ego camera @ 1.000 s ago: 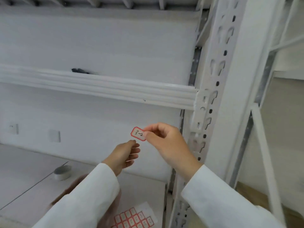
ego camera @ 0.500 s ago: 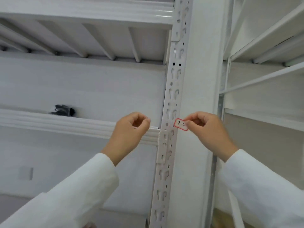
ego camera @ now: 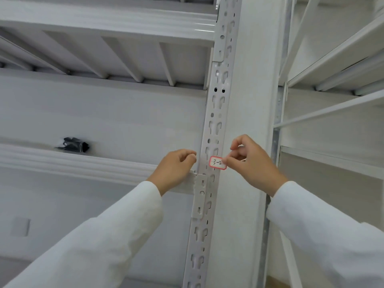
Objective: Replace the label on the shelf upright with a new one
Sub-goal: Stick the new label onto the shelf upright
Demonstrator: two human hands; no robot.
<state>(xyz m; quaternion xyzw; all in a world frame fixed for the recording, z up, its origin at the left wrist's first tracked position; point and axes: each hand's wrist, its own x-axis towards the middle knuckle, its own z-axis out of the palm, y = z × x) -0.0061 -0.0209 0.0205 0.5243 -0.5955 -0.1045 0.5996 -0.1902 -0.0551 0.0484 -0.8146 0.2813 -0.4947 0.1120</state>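
A small white label [ego camera: 216, 162] with a red border and handwritten "3-2" lies against the slotted face of the white shelf upright [ego camera: 218, 113]. My right hand [ego camera: 251, 163] pinches the label's right end between thumb and forefinger. My left hand [ego camera: 176, 168] hovers just left of the upright with its fingers curled, in front of the shelf beam's end; whether it holds anything I cannot tell.
A white shelf beam [ego camera: 83, 163] runs left from the upright, with a small black object [ego camera: 72, 144] on the shelf behind it. Another shelf level [ego camera: 124, 19] spans overhead. A second white rack [ego camera: 332, 113] stands to the right.
My view tilted up from the lower shelf and sticker sheet. My right hand carried the label to the upright's slotted face; my left hand rose beside it.
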